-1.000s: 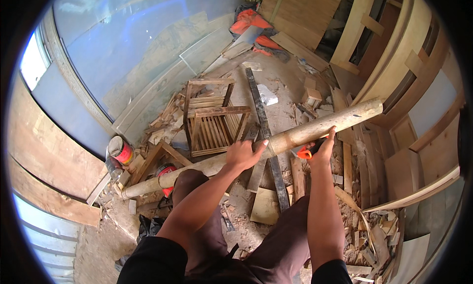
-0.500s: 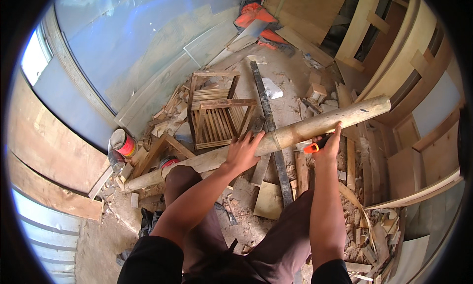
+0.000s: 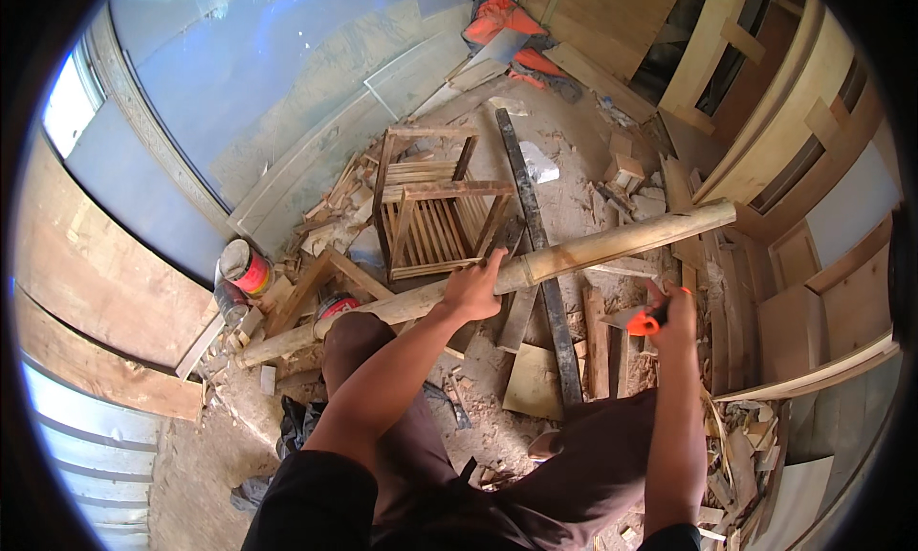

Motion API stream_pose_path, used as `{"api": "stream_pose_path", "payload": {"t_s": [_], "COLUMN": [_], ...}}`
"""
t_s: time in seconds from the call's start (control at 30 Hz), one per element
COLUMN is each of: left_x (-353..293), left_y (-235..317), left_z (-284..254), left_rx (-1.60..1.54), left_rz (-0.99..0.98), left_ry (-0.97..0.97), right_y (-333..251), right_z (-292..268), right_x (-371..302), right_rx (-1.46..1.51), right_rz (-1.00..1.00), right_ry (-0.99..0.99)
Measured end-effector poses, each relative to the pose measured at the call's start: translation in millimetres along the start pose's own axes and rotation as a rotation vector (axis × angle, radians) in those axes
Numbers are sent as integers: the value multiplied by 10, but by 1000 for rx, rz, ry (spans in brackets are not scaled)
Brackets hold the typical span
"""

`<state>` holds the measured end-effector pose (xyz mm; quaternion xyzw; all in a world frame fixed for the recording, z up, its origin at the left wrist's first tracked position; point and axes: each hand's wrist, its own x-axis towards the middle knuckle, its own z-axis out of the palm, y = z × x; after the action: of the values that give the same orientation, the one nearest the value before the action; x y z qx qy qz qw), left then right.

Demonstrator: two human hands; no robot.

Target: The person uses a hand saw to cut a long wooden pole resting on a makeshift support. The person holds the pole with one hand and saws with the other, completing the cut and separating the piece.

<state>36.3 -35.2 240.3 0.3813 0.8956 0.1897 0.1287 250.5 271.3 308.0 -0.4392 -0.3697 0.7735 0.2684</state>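
Observation:
A long bamboo pole (image 3: pixel 631 242) slants across in front of me, its right end higher in view. It passes over a dark wooden bar (image 3: pixel 524 183), and my left knee hides part of its lower left stretch. My left hand (image 3: pixel 475 288) is wrapped over the pole near its middle, just left of a node. To the right and nearer to me, apart from the pole, my right hand (image 3: pixel 677 314) grips a handsaw (image 3: pixel 643 323) by its orange-and-black handle. Only a short grey stretch of its blade shows, pointing left.
Beyond the pole stands a slatted wooden frame (image 3: pixel 445 192). Red-labelled cans (image 3: pixel 247 269) sit at the left by wood scraps. Offcuts and chips (image 3: pixel 751 451) litter the floor. Wooden framing (image 3: pixel 708 54) lines the right side, and orange-and-dark cloth (image 3: pixel 507 20) lies at the back.
My right hand has drawn away from the pole, right and toward me, with the handsaw. The pole's right end has sunk slightly, while my left hand stays on it.

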Motion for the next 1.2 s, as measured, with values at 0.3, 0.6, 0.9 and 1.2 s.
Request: {"api": "stream_pose_path", "payload": {"t_s": [0.3,0.6,0.9,1.2], "left_x": [39,-212,-340,-345], "left_y": [-772,-1178,-1521,-1336], "left_z": [1115,1857,2167,2063], "left_rx": [22,127,316,142], "left_rz": [-178,-53,159,237], "left_ry": [-178,-44,-67,128], "right_y": [-421,263,2292,2992], "right_z": [-1416,-1232,-679,-773], "right_x": [-724,-1386,-1745,-1740], "right_rx": [-13,-83,-194,-301], "right_rz": [-207,-544,-173,-113], "right_ry": [145,50,-167,-284]}}
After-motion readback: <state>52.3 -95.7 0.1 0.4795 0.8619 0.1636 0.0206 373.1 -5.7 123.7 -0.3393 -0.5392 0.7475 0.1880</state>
